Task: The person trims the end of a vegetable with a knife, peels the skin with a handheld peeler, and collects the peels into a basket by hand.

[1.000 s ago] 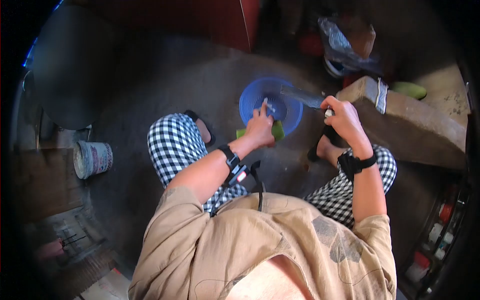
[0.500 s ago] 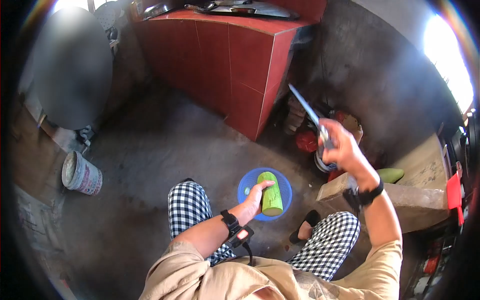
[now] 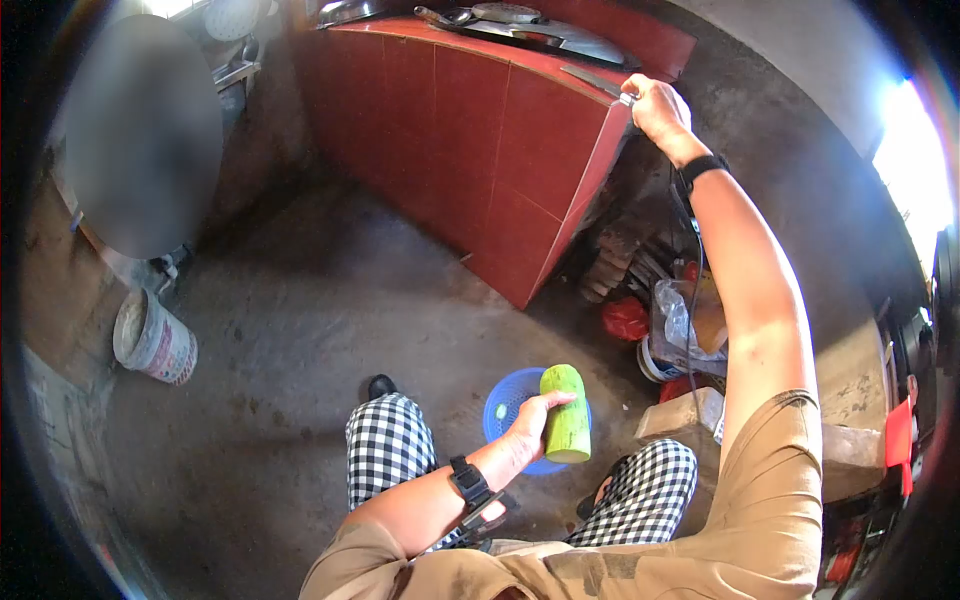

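My left hand (image 3: 537, 420) is wrapped round a cylindrical piece of green gourd (image 3: 567, 425), its flat cut end facing me. Below the gourd, a blue plastic basket (image 3: 497, 404) rests on the floor with a small pale piece in it. My right hand (image 3: 660, 108) is stretched far forward at the corner of the red-tiled counter (image 3: 450, 130), closed on the handle of a knife (image 3: 590, 79). The blade points left along the counter's front edge; whether it touches the tiles I cannot tell.
A pan lid (image 3: 570, 40) and other cookware sit on the counter. To the left stands a white bucket (image 3: 160, 345). At right are a red plastic bag (image 3: 626, 319), a clear bag (image 3: 680, 315), a low ledge (image 3: 850, 445) and a red dustpan-like thing (image 3: 899, 445).
My right hand has moved forward and up with the knife, from above the low ledge to the counter's corner. The left hand keeps hold of the gourd. The view has shifted slightly.
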Motion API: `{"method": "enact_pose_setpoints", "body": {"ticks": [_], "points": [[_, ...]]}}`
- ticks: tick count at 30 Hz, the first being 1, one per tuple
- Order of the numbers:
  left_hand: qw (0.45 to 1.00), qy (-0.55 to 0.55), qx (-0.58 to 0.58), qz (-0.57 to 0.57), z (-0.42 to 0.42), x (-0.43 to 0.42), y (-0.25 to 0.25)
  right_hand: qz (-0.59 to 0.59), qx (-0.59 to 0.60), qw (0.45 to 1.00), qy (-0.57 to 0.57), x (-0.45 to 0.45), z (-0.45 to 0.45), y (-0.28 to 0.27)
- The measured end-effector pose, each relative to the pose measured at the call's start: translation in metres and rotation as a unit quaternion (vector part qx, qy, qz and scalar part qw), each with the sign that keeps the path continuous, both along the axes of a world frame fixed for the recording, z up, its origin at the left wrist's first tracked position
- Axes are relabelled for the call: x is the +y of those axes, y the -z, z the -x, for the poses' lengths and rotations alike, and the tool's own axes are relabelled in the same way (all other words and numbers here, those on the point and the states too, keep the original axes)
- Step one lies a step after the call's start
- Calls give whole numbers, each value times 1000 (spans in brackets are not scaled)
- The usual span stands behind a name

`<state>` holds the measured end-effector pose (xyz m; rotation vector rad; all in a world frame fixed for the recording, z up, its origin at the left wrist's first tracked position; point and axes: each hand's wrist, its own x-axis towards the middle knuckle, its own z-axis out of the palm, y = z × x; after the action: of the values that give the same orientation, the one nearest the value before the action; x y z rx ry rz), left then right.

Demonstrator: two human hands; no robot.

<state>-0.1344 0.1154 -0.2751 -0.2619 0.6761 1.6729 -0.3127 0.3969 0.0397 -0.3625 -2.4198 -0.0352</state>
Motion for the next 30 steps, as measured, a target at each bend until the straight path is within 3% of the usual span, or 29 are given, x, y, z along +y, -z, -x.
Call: {"method": "enact_pose_setpoints", "body": {"ticks": [4, 7, 9, 11, 13, 15, 17, 19, 21, 22, 24, 28, 30], "points": [[999, -17, -15, -24, 2, 9, 19, 13, 8, 1000, 8, 16, 32, -3], [999, -22, -15, -46, 3, 10, 25, -129, 28, 991, 37, -3, 7, -1], [998, -17, -18, -55, 5, 11, 25, -179, 16, 984, -5, -14, -36, 1], [997, -26, 13, -71, 6, 9, 26, -96, -120, 980, -129, -28, -108, 8], [998, -20, 50, -42, 6, 7, 20, -69, -308, 936, -157, -45, -200, 17], [999, -10, 35, -33, 4, 11, 24, 68, -488, 869, -56, -44, -288, 21], [999, 3, 23, -32, -2, 9, 23, 182, -485, 855, 24, -13, -373, 31], [999, -3, 48, -25, -10, 11, 39, 199, -418, 880, 106, 5, -452, 56], [998, 31, 50, -31, -8, 2, 62, 87, -404, 899, 143, 8, -502, 111], [997, 41, 57, -40, -11, -1, 72, 238, -334, 897, 164, 0, -509, 136], [997, 53, 55, -17, -15, -7, 86, 509, -150, 828, 182, -21, -501, 192], [994, 97, 41, 18, -18, -5, 109, 597, -38, 759, 256, 18, -470, 281], [994, 102, 27, 32, -14, -2, 126, 536, -70, 775, 329, 64, -464, 330]]}}
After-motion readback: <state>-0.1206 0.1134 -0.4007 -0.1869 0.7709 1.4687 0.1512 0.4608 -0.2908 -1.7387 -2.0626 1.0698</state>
